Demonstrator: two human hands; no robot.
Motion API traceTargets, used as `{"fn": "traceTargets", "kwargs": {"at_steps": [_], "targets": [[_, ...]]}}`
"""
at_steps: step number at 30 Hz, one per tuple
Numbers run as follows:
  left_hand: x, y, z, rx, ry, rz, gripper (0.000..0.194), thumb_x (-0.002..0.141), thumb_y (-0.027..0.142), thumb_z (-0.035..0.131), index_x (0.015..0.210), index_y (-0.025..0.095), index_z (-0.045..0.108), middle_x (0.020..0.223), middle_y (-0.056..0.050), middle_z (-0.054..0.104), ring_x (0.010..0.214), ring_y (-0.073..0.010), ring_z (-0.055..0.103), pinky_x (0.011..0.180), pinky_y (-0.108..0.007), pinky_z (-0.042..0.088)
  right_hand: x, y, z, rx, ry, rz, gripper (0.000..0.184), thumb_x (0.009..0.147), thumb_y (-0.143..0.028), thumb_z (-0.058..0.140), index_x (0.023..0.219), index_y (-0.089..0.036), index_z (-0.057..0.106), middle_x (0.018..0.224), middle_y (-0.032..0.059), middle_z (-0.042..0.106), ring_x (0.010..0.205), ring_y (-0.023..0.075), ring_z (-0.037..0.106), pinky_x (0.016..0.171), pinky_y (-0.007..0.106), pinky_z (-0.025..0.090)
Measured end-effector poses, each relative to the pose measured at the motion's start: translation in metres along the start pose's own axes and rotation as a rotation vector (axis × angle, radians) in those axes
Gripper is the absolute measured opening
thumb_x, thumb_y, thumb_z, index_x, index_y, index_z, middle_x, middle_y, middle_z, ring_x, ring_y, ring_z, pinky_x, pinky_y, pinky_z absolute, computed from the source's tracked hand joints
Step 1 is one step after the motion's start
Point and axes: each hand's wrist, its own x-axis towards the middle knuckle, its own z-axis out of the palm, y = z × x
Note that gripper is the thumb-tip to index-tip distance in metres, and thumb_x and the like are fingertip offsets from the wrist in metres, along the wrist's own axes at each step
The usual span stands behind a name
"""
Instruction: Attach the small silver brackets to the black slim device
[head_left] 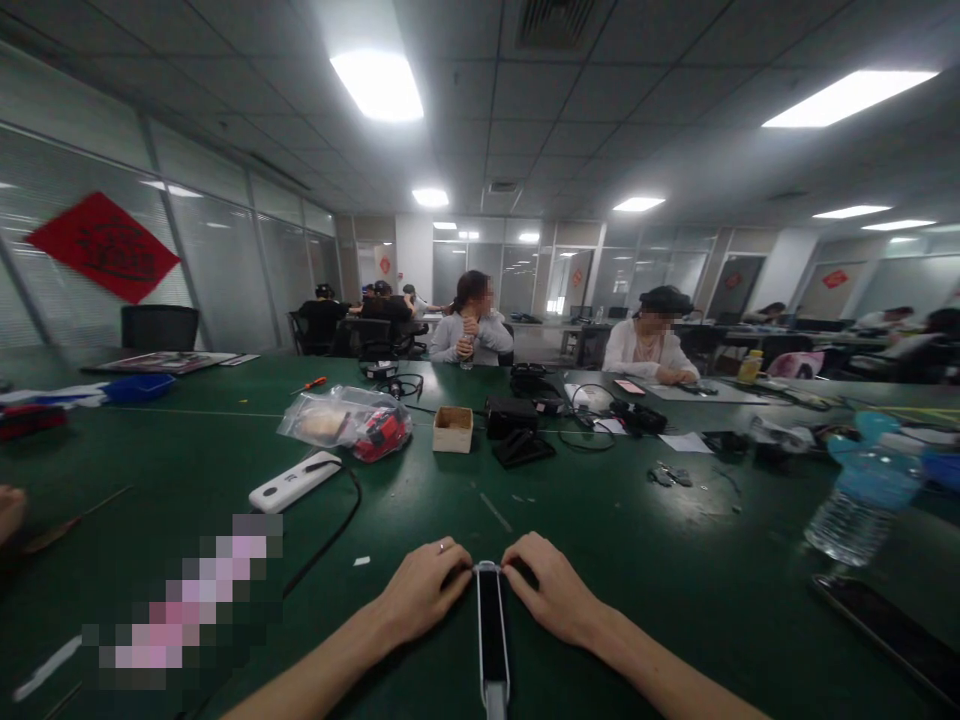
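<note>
The left hand (420,590) and the right hand (544,590) are both gripping the top end of one black-and-white stick (492,630), which is lying between them on the green surface (600,520).

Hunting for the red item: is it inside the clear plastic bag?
In: the red item shows through the clear plastic bag.

My left hand (420,592), right hand (547,590) flank slim device (491,630) on table (637,560); plastic bag (345,425) ahead-left, cardboard box (453,428) ahead, water bottle (862,510) right.
</note>
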Motion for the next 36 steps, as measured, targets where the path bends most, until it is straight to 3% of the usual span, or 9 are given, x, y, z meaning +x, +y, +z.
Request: {"fn": "traceTargets", "kwargs": {"at_steps": [6, 12, 16, 21, 27, 31, 36], "targets": [[-0.001, 0.002, -0.003, -0.011, -0.01, -0.007, 0.015, 0.09, 0.021, 0.044, 0.095, 0.02, 0.058, 0.09, -0.003, 0.06, 0.08, -0.0156, 0.057, 0.071, -0.025, 0.043, 0.004, 0.019, -0.009, -0.02, 0.026, 0.077, 0.027, 0.093, -0.035, 0.038, 0.098, -0.018, 0.058, 0.097, 0.0072, 0.059, 0.09, 0.0194, 0.054, 0.08, 0.034, 0.045], [-0.001, 0.004, -0.005, -0.021, -0.013, -0.009, 0.014, 0.09, 0.021, 0.044, 0.095, 0.02, 0.058, 0.091, -0.002, 0.06, 0.08, -0.0154, 0.057, 0.07, -0.025, 0.043, 0.014, 0.09, -0.03, -0.188, 0.161, 0.217, 0.039, 0.093, -0.044, 0.034, 0.109, -0.016, 0.055, 0.108, 0.0104, 0.058, 0.101, 0.0221, 0.053, 0.089, 0.036, 0.042], [-0.001, 0.002, -0.004, -0.014, -0.012, -0.009, 0.014, 0.09, 0.02, 0.044, 0.093, 0.02, 0.058, 0.09, -0.002, 0.06, 0.08, -0.0155, 0.056, 0.071, -0.025, 0.042, 0.007, 0.157, -0.056, -0.441, 0.294, 0.426, 0.043, 0.09, -0.042, 0.035, 0.114, -0.011, 0.054, 0.116, 0.0152, 0.055, 0.11, 0.0269, 0.049, 0.092, 0.039, 0.04], [-0.002, 0.001, -0.002, -0.014, -0.019, -0.013, 0.015, 0.09, 0.019, 0.043, 0.095, 0.021, 0.057, 0.091, -0.002, 0.06, 0.08, -0.0154, 0.056, 0.072, -0.025, 0.042, -0.028, 0.228, -0.095, -0.672, 0.428, 0.762, 0.05, 0.089, -0.04, 0.032, 0.119, -0.005, 0.051, 0.117, 0.0219, 0.054, 0.111, 0.0329, 0.05, 0.091, 0.043, 0.04], [0.0, 0.002, -0.003, -0.011, -0.024, -0.02, 0.015, 0.089, 0.02, 0.044, 0.095, 0.02, 0.058, 0.091, -0.003, 0.06, 0.08, -0.0156, 0.056, 0.071, -0.025, 0.042, -0.074, 0.285, -0.13, -0.566, 0.57, 1.167, 0.063, 0.085, -0.047, 0.032, 0.118, 0.004, 0.052, 0.115, 0.03, 0.053, 0.112, 0.0395, 0.049, 0.091, 0.046, 0.041], [0.001, 0.005, -0.005, -0.017, -0.037, -0.036, 0.015, 0.09, 0.021, 0.043, 0.095, 0.02, 0.058, 0.093, -0.003, 0.06, 0.082, -0.0159, 0.057, 0.072, -0.025, 0.043, -0.081, 0.315, -0.143, -0.521, 0.519, 1.176, 0.065, 0.085, -0.045, 0.03, 0.123, 0.005, 0.047, 0.117, 0.0303, 0.053, 0.115, 0.0397, 0.049, 0.092, 0.047, 0.041], [0.001, 0.003, -0.002, -0.015, -0.037, -0.038, 0.016, 0.09, 0.02, 0.043, 0.096, 0.021, 0.058, 0.093, -0.002, 0.06, 0.082, -0.0156, 0.056, 0.07, -0.025, 0.042, -0.067, 0.342, -0.152, -0.499, 0.388, 1.033, 0.066, 0.087, -0.042, 0.028, 0.129, 0.007, 0.039, 0.129, 0.031, 0.045, 0.125, 0.0368, 0.041, 0.1, 0.045, 0.034]]}}
